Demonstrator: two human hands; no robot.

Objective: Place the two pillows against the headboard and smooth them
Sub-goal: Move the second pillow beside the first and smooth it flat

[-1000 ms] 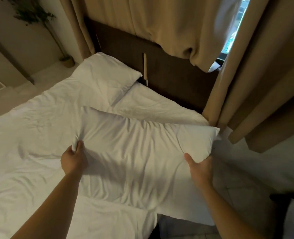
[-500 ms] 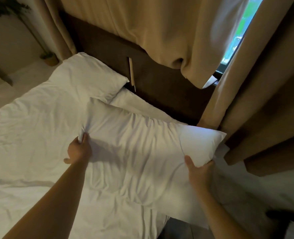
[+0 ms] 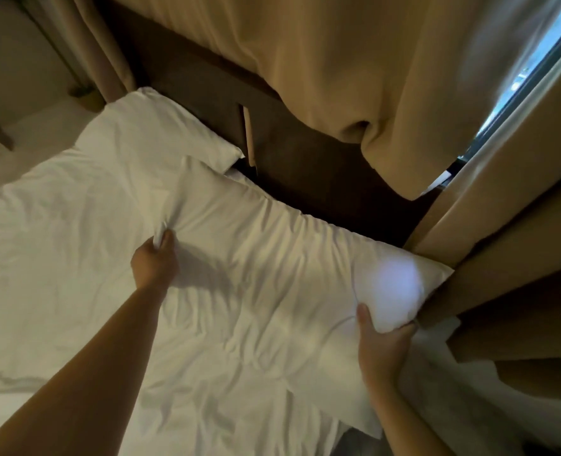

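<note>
Progress looks about half: one plump white fabric pillow lies against the dark brown headboard, while our left hand and right hand pinch the second white pillow just before it, unsmoothed.

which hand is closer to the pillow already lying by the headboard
Left. The left hand pinches the near pillow's corner just below the far pillow. The right hand holds the opposite end, by the curtain.
</note>
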